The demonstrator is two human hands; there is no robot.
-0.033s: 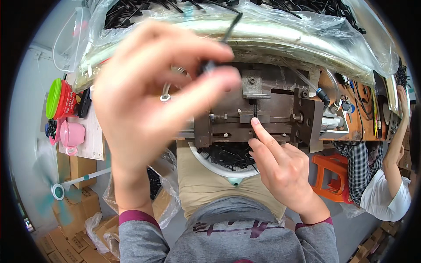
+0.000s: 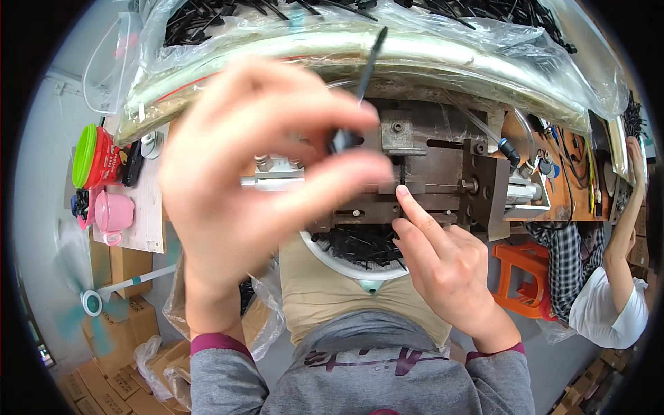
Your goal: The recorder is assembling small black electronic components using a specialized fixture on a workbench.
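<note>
My left hand (image 2: 235,187) is raised in front of the bench, blurred, its thumb and fingers curled round a black plastic part (image 2: 344,141). A slim dark stem points up from this part; its wider end is partly hidden by the fingers. My right hand (image 2: 446,266) rests at the front of a brown metal fixture (image 2: 387,211). Its index fingertip presses on a thin black plastic part (image 2: 403,169) lying upright in the picture across the small metal block, and the other fingers are bent below. A grey bracket (image 2: 398,135) stands just behind that part.
Beneath the fixture, a white basin (image 2: 319,254) holds many black parts. A plastic-lined heap of black parts (image 2: 200,22) lies behind. Pink cup (image 2: 115,211) at left; orange stool (image 2: 519,277) and another person's arm (image 2: 626,200) at right. A fan (image 2: 91,302) turns at lower left.
My left hand has shifted slightly down and to the right with the black plastic part. The right hand stays in place on the fixture.
</note>
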